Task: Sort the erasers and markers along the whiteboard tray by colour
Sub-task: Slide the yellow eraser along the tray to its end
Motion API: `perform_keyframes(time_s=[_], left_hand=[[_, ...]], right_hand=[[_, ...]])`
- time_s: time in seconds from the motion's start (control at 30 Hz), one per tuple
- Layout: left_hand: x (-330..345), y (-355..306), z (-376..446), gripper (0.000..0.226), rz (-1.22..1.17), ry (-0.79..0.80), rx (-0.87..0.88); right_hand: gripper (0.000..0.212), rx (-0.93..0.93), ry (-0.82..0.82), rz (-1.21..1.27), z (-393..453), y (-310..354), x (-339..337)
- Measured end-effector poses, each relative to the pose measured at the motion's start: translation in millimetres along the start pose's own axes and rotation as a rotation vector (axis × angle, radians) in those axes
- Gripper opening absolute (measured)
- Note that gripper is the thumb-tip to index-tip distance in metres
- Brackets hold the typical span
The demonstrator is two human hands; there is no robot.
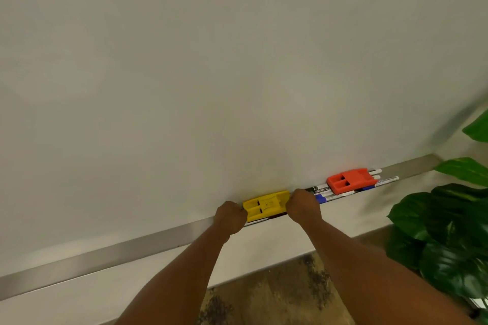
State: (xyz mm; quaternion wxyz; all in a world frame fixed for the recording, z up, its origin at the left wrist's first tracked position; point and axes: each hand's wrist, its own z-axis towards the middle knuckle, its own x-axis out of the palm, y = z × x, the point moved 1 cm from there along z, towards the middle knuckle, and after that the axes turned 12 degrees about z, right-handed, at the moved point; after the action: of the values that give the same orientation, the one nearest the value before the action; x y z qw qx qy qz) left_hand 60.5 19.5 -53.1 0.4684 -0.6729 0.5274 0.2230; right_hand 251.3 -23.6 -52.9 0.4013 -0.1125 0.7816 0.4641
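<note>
A yellow eraser (266, 205) lies on the metal whiteboard tray (105, 253) near its middle. My left hand (230, 216) is curled at the eraser's left end and my right hand (303, 208) at its right end; both touch it, and the fingertips are hidden. Further right an orange-red eraser (350, 180) rests on top of several markers (330, 194) with black and blue caps, their white barrels sticking out past it to the right.
The whiteboard (237, 60) fills the view above the tray. A leafy green plant (449, 232) stands at the right, close to the tray's end. Below are a pale wall strip and a patterned floor (277, 298).
</note>
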Motion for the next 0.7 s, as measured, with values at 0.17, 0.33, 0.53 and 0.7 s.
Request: perform_keyframes(time_s=[0.17,0.33,0.53,0.7], left_hand=[[5,-4,2,0.023,-0.078,-0.013,0.003],[11,3,2,0.034,-0.158,-0.068,0.000],[-7,27,-8,0.032,-0.264,-0.124,0.019],[-28,65,-13,0.024,-0.350,-0.124,-0.030]], right_hand=[[0.024,0.033,0.021,0.009,-3,2,5],[0.025,0.026,-0.005,-0.030,-10,9,9],[0.024,0.029,-0.070,0.105,-24,29,19],[0.020,0.047,-0.044,0.240,-39,45,39]])
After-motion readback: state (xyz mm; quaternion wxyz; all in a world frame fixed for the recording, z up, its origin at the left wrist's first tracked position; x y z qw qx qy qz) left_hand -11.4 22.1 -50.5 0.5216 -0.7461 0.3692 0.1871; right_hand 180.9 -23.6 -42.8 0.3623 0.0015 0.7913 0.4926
